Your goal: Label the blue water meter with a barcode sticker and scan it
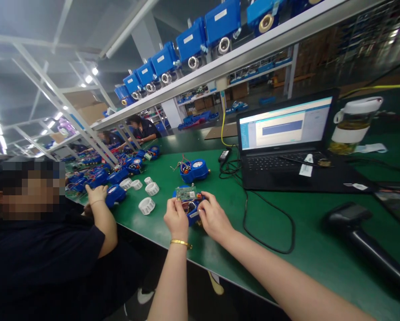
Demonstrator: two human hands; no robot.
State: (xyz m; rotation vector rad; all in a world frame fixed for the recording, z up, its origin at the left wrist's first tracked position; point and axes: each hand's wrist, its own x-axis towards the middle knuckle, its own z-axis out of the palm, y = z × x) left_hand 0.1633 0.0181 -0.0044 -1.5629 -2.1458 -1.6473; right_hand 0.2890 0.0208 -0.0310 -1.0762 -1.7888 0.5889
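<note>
My left hand (pixel 177 218) pinches the left edge of a small green circuit board (pixel 186 192). That board sits tilted above an open blue housing (pixel 193 217), where wires and parts show inside. At the board's right end, by a small red-orange connector (pixel 200 196), my right hand (pixel 213 216) has its fingers closed; what they grip is hidden. Just behind stands another blue housing (pixel 195 170) with loose wires rising from its left side. Several white plastic rings (pixel 147 206) lie left of my hands.
An open laptop (pixel 286 133) stands at the right, with a black cable (pixel 270 200) in front. A barcode scanner (pixel 353 227) and a drink bottle (pixel 352 127) are further right. A co-worker (pixel 35 249) sits at left among blue housings (pixel 116 195). Overhead, a shelf (pixel 200 73) carries blue valve units.
</note>
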